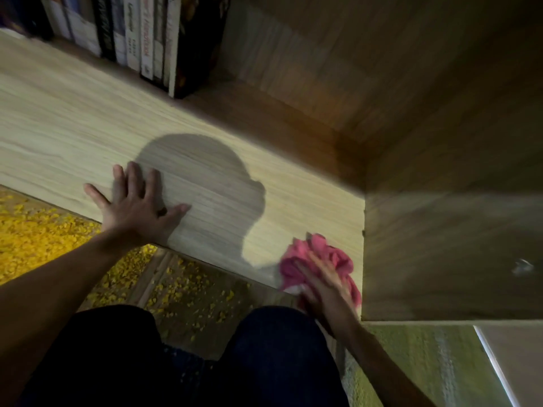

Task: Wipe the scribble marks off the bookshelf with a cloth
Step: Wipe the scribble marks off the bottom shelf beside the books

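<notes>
A light wood bookshelf board (73,121) runs across the view, with a head-shaped shadow in its middle. My left hand (138,204) lies flat on the board near its front edge, fingers spread, holding nothing. My right hand (326,286) presses a crumpled pink cloth (317,257) onto the board's front right corner, right beside the upright side panel (440,245). The frame is blurred, and no scribble marks show on the board. A faint pale smudge (523,267) shows on the side panel.
A row of upright books (147,39) stands at the back left of the shelf. A yellow patterned rug (38,236) lies below the front edge, a green rug (417,365) at the right. My dark-trousered knees (264,348) are close to the shelf.
</notes>
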